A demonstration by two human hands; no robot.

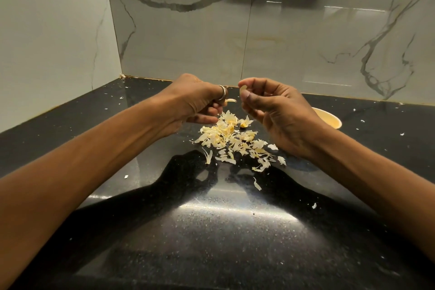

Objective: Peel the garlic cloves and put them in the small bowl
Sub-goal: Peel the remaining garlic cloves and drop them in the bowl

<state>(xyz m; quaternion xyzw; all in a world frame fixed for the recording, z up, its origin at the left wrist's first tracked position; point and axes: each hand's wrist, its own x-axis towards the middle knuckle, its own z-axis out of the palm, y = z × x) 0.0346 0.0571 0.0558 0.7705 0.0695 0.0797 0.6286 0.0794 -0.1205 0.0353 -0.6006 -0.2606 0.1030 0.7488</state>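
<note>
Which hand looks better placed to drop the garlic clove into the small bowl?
The right hand: it pinches the garlic clove, and the small bowl sits just beyond it on the right. The left hand holds what looks like a peel scrap.

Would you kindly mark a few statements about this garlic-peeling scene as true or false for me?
1. The right hand pinches a garlic clove at its fingertips. True.
2. The small bowl stands left of the left hand. False: it stands on the right, partly hidden behind the right hand.
3. A pile of garlic peels lies on the black countertop below the hands. True.
4. The left hand wears no ring. False: a ring sits on one finger.
5. The left hand lies flat on the countertop. False: it is raised, its fingers curled round a pale garlic scrap.
</note>
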